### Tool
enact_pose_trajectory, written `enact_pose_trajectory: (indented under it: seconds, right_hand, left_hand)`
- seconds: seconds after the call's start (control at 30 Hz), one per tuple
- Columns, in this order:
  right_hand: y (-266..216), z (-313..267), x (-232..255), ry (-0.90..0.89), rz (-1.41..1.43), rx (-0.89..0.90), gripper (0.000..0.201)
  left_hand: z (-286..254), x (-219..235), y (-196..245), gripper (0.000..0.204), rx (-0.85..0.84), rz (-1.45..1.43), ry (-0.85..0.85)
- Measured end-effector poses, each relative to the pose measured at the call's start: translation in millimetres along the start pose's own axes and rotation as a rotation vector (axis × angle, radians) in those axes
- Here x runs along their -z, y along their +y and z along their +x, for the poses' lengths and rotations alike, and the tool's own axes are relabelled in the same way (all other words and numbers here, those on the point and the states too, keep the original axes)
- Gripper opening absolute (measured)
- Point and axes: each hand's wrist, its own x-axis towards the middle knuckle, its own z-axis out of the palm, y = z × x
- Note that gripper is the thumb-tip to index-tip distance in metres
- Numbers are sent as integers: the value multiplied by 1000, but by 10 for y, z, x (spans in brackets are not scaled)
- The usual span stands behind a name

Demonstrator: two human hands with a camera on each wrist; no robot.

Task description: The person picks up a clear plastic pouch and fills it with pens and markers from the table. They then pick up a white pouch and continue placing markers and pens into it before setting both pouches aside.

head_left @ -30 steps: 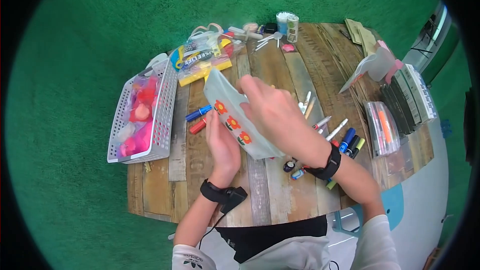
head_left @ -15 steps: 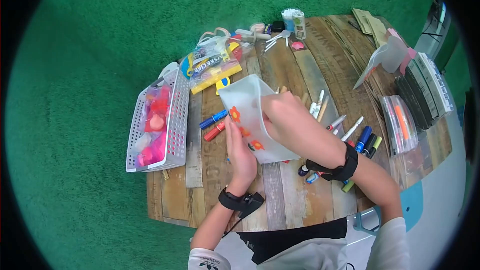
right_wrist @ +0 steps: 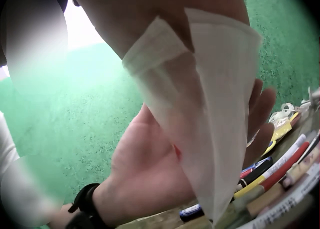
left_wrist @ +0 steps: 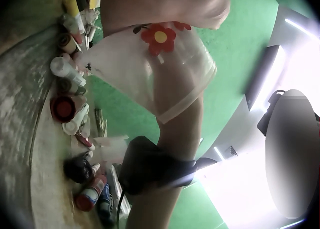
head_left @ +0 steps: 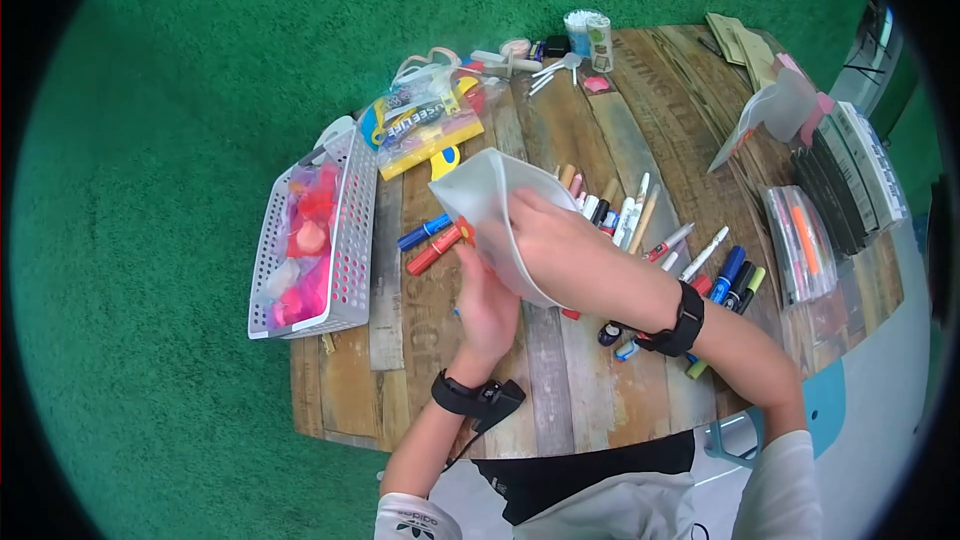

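Observation:
A frosted translucent pouch [head_left: 472,188] with red flowers [left_wrist: 159,38] is held above the table, its mouth spread wide. My right hand [head_left: 555,245] reaches down into that mouth, and its fingers are hidden inside. Against the pouch's outer face rests my left hand [head_left: 488,315], palm toward it; the right wrist view shows its fingers [right_wrist: 260,116] extending behind the pouch. Just left of the pouch lie a red marker [head_left: 434,250] and a blue marker [head_left: 424,231].
Several pens and markers [head_left: 648,220] lie right of the pouch. A white basket [head_left: 350,270] with pink and red items stands left. Farther back are a yellow-edged bag [head_left: 430,150] and a cotton swab tub [head_left: 580,35]. A clear pen case [head_left: 800,240] lies right.
My right hand has gone deeper into the pouch, which has opened wider and tilted, turning its flowered face away from the head view. The left hand stays against its outside.

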Motion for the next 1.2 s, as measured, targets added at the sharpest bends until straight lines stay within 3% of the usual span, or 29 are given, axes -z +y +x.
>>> enact_pose_trajectory:
  seconds: [0.07, 0.13, 0.2, 0.27, 0.3, 0.37, 0.4, 0.43, 0.47, 0.53, 0.57, 0.63, 0.7, 0.8, 0.93, 1.07, 1.13, 1.2]
  right_hand:
    - [49, -51, 48, -22, 25, 137, 23]
    - [14, 25, 246, -60, 103, 91, 21]
    - [5, 112, 496, -100, 181, 49, 19]
    - [59, 168, 701, 241, 160, 52, 19]
    - [124, 160, 753, 233, 156, 53, 19]
    - [259, 95, 879, 152, -41, -68, 18]
    - [341, 49, 892, 151, -45, -68, 18]
    - [448, -8, 849, 25, -81, -147, 17]
    - [525, -49, 790, -101, -117, -226, 16]
    - [541, -57, 712, -141, -86, -236, 14]
    - [522, -23, 675, -91, -3, -158, 13]
    - [420, 84, 614, -44, 85, -70, 12]
    - [231, 175, 583, 178, 171, 48, 11]
    - [-61, 196, 471, 280, 358, 182, 14]
    - [-231, 144, 329, 226, 304, 39, 15]
    - [-143, 121, 188, 252, 376, -64, 19]
    - [-175, 135, 224, 185, 738, -359, 22]
    - [-193, 153, 289, 155, 754, -385, 19]
  left_hand:
    - [3, -41, 15, 63, 56, -2, 76]
    - [54, -17, 81, 55, 137, -54, 51]
    - [137, 34, 75, 53, 81, -113, 34]
    - [193, 137, 109, 55, 86, -363, 11]
    - [207, 161, 139, 61, 75, -427, 26]
    - [248, 338, 155, 62, 96, -475, 12]
    - [264, 388, 149, 63, 120, -515, -3]
    - [272, 336, 191, 64, 120, -547, 127]
    - [279, 361, 189, 64, 120, -548, 124]
    - [288, 368, 228, 61, 124, -633, 69]
    - [279, 324, 231, 62, 112, -609, 159]
    - [285, 343, 197, 62, 105, -593, 148]
    - [248, 347, 192, 61, 111, -526, 106]
    - [251, 274, 158, 61, 68, -521, 118]
    - [203, 282, 129, 61, 54, -465, 38]
    - [190, 142, 134, 59, -27, -333, 82]
    - [159, 122, 105, 59, -49, -244, 67]
    - [129, 75, 94, 59, -75, -152, 60]
